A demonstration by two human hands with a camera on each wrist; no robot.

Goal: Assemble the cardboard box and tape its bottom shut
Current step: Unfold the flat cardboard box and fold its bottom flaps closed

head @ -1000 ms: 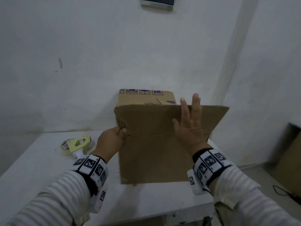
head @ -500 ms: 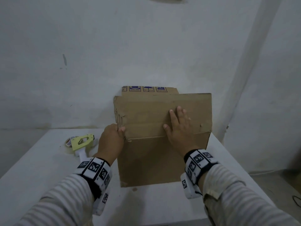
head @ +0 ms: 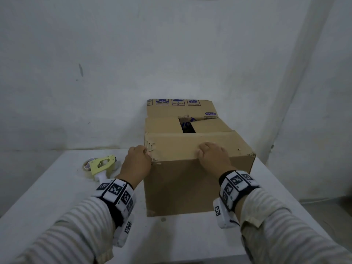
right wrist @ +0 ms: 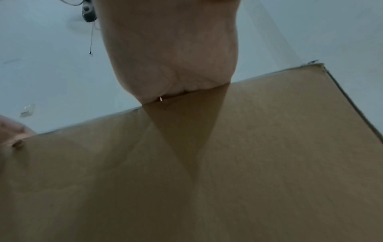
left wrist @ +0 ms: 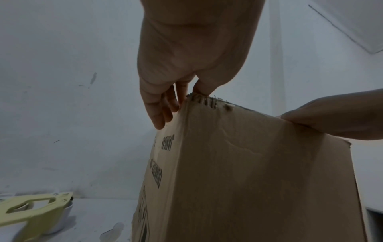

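White table (head: 57,187) held the cardboard box (head: 190,187), its near flap (head: 181,147) pressed under the right hand (head: 211,155), the left hand (head: 136,162) pinching the corner beside it; even pressure seemed wise before folding the far flap (head: 181,109) beyond

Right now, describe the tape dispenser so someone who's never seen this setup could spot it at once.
Start at the white table against the wall, where a cardboard box stands. Left of the box, just beyond the left hand, lies the tape dispenser. It is the only pale yellow-green thing there, with a white handle and a tape roll.
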